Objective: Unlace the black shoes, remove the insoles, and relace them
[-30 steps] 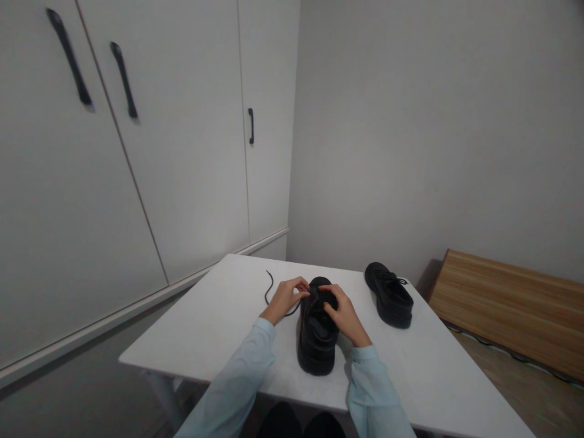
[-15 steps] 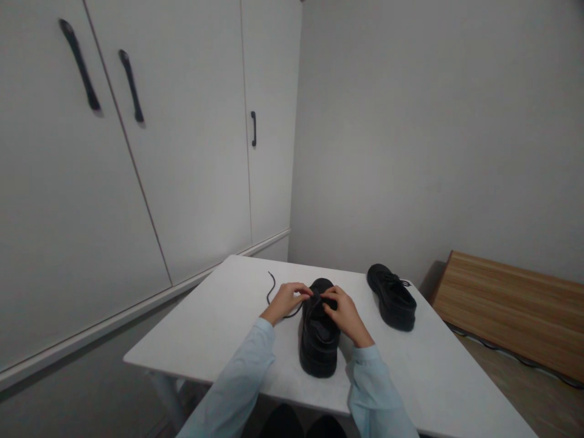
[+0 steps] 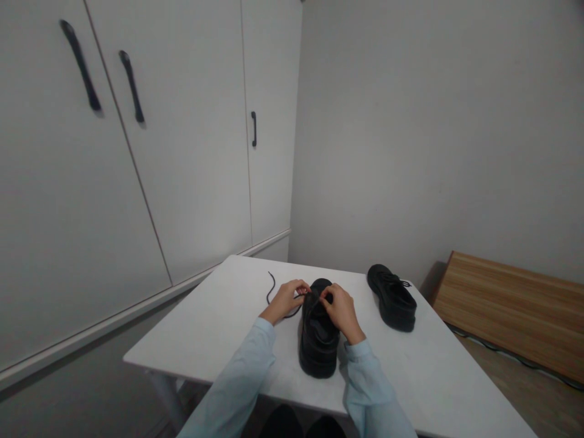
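Note:
A black lace-up shoe (image 3: 318, 354) stands on the white table in front of me, heel towards me and toe pointing away. My left hand (image 3: 287, 302) pinches at the left edge of its lacing flap; the fingertips partly hide what they grip. Opposite it, my right hand (image 3: 341, 309) has thumb and forefinger pressed together over the shoe's tongue, on what looks like a thin piece of the shoelace. The loose part of the black shoelace (image 3: 274, 285) curls across the table to the left and passes beneath my left hand.
A second black shoe (image 3: 396, 304), its lace tied, sits further right on the white table (image 3: 205, 328). White cabinets (image 3: 191, 152) with dark handles line the left. Beyond the table's right edge is a wooden panel (image 3: 511, 310), with a dark cable along its bottom.
My right hand has shifted slightly left, and its fingers have drawn closer together into a pinch. My left hand has barely moved, its fingertips a little further left. Both shoes stay put.

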The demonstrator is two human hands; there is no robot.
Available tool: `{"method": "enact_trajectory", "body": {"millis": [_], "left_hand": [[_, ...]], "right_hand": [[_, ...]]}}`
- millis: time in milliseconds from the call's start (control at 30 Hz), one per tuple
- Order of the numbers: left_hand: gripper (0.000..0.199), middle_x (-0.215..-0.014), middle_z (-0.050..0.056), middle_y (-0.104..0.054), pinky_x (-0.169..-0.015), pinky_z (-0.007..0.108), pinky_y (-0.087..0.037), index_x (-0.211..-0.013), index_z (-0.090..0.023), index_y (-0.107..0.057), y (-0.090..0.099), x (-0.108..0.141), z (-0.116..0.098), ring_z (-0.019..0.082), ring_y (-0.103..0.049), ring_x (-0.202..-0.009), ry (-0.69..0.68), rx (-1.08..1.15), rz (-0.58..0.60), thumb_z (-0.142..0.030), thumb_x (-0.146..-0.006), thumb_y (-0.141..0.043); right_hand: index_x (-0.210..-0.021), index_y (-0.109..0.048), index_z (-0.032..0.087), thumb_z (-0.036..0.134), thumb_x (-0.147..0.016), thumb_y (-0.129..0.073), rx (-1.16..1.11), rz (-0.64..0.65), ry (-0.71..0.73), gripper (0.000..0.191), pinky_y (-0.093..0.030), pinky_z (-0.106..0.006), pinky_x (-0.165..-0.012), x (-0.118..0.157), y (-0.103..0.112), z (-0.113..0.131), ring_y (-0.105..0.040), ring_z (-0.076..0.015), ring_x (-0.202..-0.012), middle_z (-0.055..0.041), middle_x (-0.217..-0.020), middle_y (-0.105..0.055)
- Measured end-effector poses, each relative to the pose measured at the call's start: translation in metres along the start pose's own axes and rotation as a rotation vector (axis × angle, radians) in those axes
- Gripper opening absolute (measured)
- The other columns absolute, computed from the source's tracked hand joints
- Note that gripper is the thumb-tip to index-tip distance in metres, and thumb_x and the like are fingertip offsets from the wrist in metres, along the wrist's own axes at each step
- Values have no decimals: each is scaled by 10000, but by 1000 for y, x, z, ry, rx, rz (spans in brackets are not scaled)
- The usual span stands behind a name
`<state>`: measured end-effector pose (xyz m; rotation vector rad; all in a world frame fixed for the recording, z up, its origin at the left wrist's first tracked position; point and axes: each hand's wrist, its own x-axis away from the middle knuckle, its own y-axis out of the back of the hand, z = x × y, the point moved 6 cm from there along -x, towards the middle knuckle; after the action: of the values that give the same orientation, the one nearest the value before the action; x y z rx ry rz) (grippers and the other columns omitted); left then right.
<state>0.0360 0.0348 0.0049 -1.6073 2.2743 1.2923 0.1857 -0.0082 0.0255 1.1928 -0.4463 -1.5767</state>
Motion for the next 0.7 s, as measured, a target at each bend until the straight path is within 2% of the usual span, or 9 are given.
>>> {"method": "enact_trajectory", "body": {"millis": [133, 233, 300, 400, 533, 633, 700], "left_hand": [[251, -825, 28, -596, -827, 307, -418, -858, -184, -622, 8, 2, 14, 174, -545, -850, 94, -223, -139, -11, -692, -546], [121, -825, 39, -599, -822, 324, -429, -843, -186, -599, 16, 6, 31, 180, -568, -837, 269, -179, -258, -112, -753, -568], [63, -775, 35, -611, -757, 313, -459, -856, -189, -578, 14, 9, 43, 165, -596, -740, 456, 7, -272, -205, -802, -550], [118, -763, 45, -643, -674, 300, -492, -914, -190, -533, -1, 13, 49, 149, -627, -647, 656, 488, -214, -270, -830, -513], [237, -920, 100, -677, -792, 330, -509, -962, -186, -467, -7, 10, 30, 170, -671, -810, 604, 1042, -212, -197, -756, -582], [243, -987, 122, -665, -829, 377, -509, -950, -186, -443, -5, 8, 21, 191, -666, -870, 572, 1240, -197, -247, -759, -581], [250, -971, 105, -659, -821, 370, -509, -939, -186, -443, -3, 6, 18, 173, -661, -836, 555, 1267, -193, -286, -759, -585]], "right_hand": [[-731, -586, 197, 188, -742, -542, -122, -43, -39, 46, -411, -306, -710, 2, 2, -8, -597, -215, -783, -40, -796, -648], [-705, -565, 200, 232, -753, -514, -253, -69, -90, 76, -410, -313, -705, 4, 4, -13, -597, -214, -751, -36, -759, -657], [-686, -556, 199, 256, -755, -499, -321, -98, -112, 106, -410, -314, -696, 5, 6, -15, -593, -210, -721, -33, -725, -652], [-671, -556, 196, 283, -752, -493, -385, -162, -135, 135, -411, -309, -670, 7, 9, -16, -576, -200, -680, -29, -685, -635], [-676, -557, 190, 327, -760, -519, -556, -257, -177, 166, -442, -310, -688, 8, 14, -23, -578, -189, -701, -37, -725, -646], [-710, -562, 183, 357, -769, -548, -695, -324, -193, 184, -465, -318, -726, 8, 19, -32, -592, -186, -741, -41, -756, -649], [-737, -568, 178, 369, -771, -566, -742, -381, -202, 194, -470, -335, -755, 9, 25, -39, -601, -188, -763, -44, -771, -650]]}}
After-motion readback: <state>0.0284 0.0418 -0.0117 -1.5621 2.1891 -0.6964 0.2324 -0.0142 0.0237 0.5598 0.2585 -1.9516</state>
